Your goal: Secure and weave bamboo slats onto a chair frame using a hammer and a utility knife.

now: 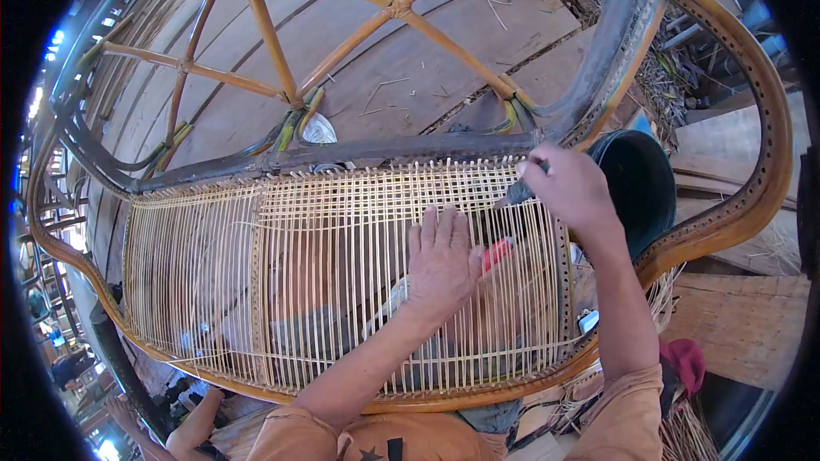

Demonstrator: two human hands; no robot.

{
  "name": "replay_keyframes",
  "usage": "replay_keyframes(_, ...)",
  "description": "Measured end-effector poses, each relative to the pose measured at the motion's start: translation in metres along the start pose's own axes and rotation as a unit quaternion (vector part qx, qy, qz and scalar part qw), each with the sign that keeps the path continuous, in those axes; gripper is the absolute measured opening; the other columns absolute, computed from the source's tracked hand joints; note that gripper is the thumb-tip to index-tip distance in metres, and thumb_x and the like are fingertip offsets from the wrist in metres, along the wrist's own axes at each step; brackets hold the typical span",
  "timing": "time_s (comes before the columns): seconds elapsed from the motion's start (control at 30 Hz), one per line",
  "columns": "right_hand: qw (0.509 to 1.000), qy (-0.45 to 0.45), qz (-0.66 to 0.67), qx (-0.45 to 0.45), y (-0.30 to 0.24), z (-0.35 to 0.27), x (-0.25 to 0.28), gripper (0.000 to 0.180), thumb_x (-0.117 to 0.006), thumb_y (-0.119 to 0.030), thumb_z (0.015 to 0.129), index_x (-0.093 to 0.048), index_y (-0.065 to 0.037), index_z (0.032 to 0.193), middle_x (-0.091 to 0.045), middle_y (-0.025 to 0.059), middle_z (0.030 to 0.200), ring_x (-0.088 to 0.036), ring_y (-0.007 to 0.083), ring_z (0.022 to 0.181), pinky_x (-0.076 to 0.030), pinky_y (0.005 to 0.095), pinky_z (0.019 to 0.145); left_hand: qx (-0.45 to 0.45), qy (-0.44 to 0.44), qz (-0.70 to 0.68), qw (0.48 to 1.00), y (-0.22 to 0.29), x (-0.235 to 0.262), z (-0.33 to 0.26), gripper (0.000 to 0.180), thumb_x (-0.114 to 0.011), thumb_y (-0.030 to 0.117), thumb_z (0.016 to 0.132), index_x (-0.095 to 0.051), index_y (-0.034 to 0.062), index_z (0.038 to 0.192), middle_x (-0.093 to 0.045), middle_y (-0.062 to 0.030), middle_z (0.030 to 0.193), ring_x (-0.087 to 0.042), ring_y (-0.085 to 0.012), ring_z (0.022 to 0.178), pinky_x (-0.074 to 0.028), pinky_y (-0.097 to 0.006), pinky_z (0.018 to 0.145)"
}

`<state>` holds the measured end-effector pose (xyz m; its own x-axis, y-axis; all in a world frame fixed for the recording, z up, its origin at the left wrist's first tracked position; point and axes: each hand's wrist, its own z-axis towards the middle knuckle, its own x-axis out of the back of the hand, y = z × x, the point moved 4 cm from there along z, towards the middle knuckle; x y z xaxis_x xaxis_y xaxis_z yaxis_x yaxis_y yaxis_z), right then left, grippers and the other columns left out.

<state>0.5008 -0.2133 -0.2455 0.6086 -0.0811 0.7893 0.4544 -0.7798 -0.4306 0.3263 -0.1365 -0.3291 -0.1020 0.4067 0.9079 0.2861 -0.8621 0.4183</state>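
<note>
A rattan chair frame [773, 154] lies before me, its seat strung with pale cane strands [325, 282]. Crosswise strands are woven through them in a tight grid [367, 192] along the far edge. My left hand [444, 260] rests flat on the strands below this grid, fingers stretched out. Near the grid's right end, my right hand [568, 183] is closed around a dark pointed tool [516, 194], its tip down at the strands. The fingers hide part of the tool, so its exact kind is unclear.
A dark bucket [636, 188] stands right of my right hand. Under the strands lies a red object [497, 253]. Crossed rattan poles [397, 8] rise beyond the seat over a plank floor [359, 98]. Another person's bare limb [198, 427] shows at lower left. Loose cane lies at lower right.
</note>
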Motion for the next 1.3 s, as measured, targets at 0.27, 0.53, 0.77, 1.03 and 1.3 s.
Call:
replay_keyframes(0.27, 1.0, -0.002, -0.007, 0.012, -0.008, 0.003, -0.015, 0.027, -0.057, -0.028, 0.081, -0.063, -0.002, 0.085, -0.059, 0.0182, 0.073, -0.059, 0.0347, 0.067, -0.046, 0.0393, 0.063, -0.004, 0.004, -0.048, 0.999, -0.003, 0.01, 0.004, 0.038, -0.055, 0.023, 0.082, -0.053, -0.0004, 0.112, -0.051, -0.0162, 0.113, -0.044, -0.0341, 0.111, -0.032, -0.048, 0.095)
replay_keyframes(0.53, 0.999, 0.02, 0.039, -0.011, -0.016, 0.005, -0.021, 0.027, -0.058, -0.029, 0.081, -0.064, -0.004, 0.089, -0.062, 0.0181, 0.077, -0.062, 0.0336, 0.072, -0.047, 0.0389, 0.065, 0.006, 0.031, -0.036, 0.999, -0.012, 0.007, 0.006, 0.037, -0.058, 0.023, 0.077, -0.055, 0.0001, 0.105, -0.049, -0.0141, 0.107, -0.043, -0.0317, 0.105, -0.033, -0.046, 0.092)
replay_keyframes(0.77, 0.997, 0.046, 0.068, 0.006, -0.001, -0.006, -0.017, 0.027, -0.058, -0.029, 0.083, -0.063, -0.004, 0.091, -0.062, 0.0188, 0.076, -0.062, 0.0327, 0.071, -0.048, 0.037, 0.065, 0.014, 0.023, -0.028, 0.999, -0.013, 0.002, 0.006, 0.036, -0.057, 0.023, 0.079, -0.054, 0.0007, 0.108, -0.049, -0.014, 0.111, -0.042, -0.032, 0.111, -0.031, -0.046, 0.095)
replay_keyframes(1.03, 0.876, 0.308, 0.37, 0.024, 0.048, -0.035, 0.012, 0.02, -0.069, -0.017, 0.08, -0.061, -0.001, 0.089, -0.058, 0.0007, 0.074, -0.051, 0.0079, 0.063, -0.044, 0.0241, 0.059, -0.019, 0.07, -0.084, 0.994, 0.0, 0.007, 0.021, 0.019, -0.059, 0.017, 0.081, -0.062, 0.0075, 0.097, -0.058, -0.0088, 0.091, -0.054, -0.0274, 0.085, -0.04, -0.042, 0.079)
replay_keyframes(1.3, 0.629, 0.303, 0.714, 0.049, 0.029, -0.002, -0.024, 0.016, -0.056, -0.012, 0.09, -0.058, 0.002, 0.099, -0.058, 0.0069, 0.087, -0.057, 0.0148, 0.076, -0.05, 0.0307, 0.071, 0.057, 0.023, -0.036, 0.997, 0.021, -0.016, 0.017, 0.017, -0.06, 0.018, 0.078, -0.057, 0.0076, 0.092, -0.055, -0.0096, 0.085, -0.055, -0.0279, 0.082, -0.042, -0.042, 0.07)
